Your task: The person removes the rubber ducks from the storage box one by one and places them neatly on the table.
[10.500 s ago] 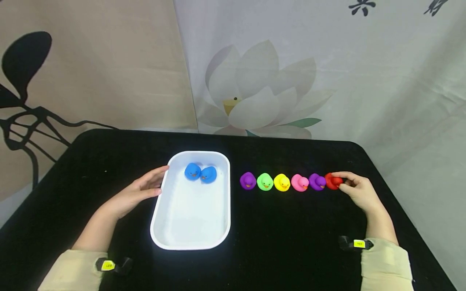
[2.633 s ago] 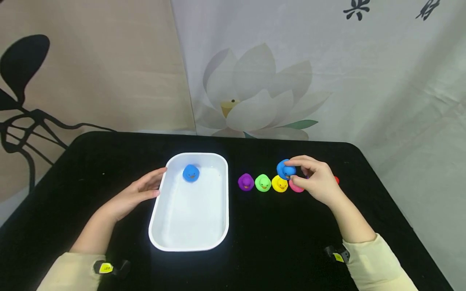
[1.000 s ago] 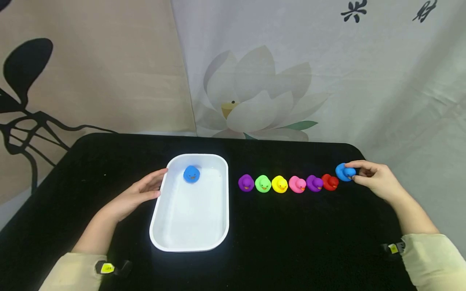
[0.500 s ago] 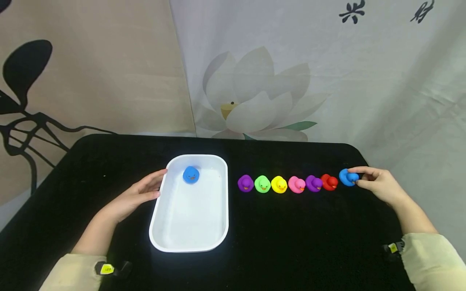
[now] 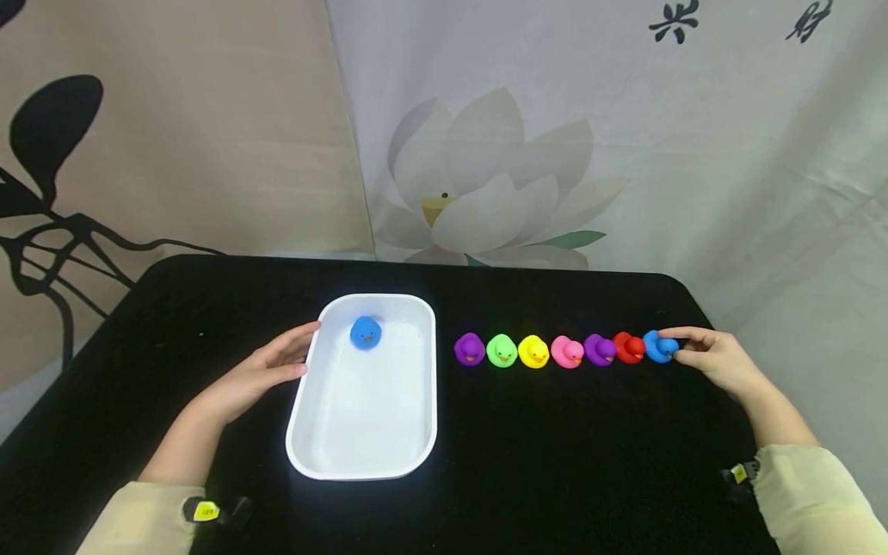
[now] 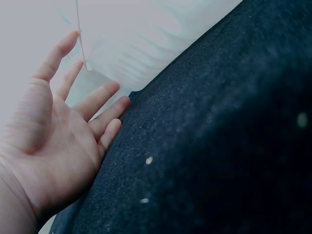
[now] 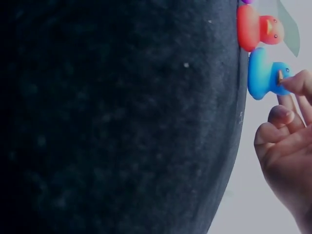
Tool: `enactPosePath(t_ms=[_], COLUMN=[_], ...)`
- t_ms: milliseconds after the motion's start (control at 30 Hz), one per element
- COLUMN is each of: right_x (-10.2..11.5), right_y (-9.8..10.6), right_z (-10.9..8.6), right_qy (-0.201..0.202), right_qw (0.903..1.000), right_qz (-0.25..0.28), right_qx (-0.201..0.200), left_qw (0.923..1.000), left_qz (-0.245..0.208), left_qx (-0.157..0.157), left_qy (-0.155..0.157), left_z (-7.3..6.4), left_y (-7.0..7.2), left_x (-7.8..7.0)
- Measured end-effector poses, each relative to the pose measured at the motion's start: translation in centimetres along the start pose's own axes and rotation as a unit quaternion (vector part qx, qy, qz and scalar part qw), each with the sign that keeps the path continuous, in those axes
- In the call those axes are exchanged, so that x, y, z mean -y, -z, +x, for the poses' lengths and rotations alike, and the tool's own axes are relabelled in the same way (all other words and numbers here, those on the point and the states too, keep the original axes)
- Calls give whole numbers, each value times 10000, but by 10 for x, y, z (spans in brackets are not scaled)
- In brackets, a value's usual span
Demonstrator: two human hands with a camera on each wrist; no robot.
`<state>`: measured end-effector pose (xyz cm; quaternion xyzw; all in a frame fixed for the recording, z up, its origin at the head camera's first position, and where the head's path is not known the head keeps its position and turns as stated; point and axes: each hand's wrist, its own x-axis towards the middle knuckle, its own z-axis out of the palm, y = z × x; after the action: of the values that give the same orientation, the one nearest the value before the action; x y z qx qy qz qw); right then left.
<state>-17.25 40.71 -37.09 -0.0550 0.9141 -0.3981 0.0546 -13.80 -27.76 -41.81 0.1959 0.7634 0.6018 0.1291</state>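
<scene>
My right hand point(image 5: 718, 361) pinches a blue rubber duck point(image 5: 658, 347) between thumb and fingers at the right end of a row on the table. In the right wrist view this blue duck point(image 7: 265, 75) stands beside the red duck point(image 7: 254, 29), with the thumb at its head. My left hand point(image 5: 260, 370), fingers fairly straight, touches the left rim of a white tray point(image 5: 361, 470). Another blue duck point(image 5: 365, 333) sits near the far end inside the tray. The left wrist view shows the left hand point(image 6: 63, 131) with spread fingers against the tray wall point(image 6: 141, 58).
Left of the held duck the row runs through a red duck point(image 5: 629, 348), a purple duck point(image 5: 600, 350), a pink duck point(image 5: 566, 352), a yellow duck point(image 5: 533, 351), a green duck point(image 5: 502, 351) and another purple duck point(image 5: 469, 349). A black cloth point(image 5: 555, 462) covers the table.
A blue duck has left the tray and travelled right in my right hand, past the row. It has come down and shifted left, against the red duck. My left hand stays at the tray.
</scene>
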Motion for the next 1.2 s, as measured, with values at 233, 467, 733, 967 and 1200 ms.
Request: enactPosePath(t_ms=[233,467,733,967,1200], right_x=[-3,-6,-6,-5,-3], right_y=[-3,-4,-5,-6,-6], right_z=[0,-1,1,2,1], right_qy=[-97,-217,-229,-257,-198], right_qw=[9999,9997,9997,9997,9996], right_qz=[56,120,105,-11,-197], right_qx=[-15,-59,-44,-6,24], left_qw=[10000,10000,10000,10000,10000], left_qz=[8,22,-31,-24,-35], left_qx=[13,40,44,-4,8], left_qy=[-35,-38,-23,-24,-66], left_z=[0,1,1,0,0], left_y=[0,0,0,0,1], left_x=[0,1,-1,0,0])
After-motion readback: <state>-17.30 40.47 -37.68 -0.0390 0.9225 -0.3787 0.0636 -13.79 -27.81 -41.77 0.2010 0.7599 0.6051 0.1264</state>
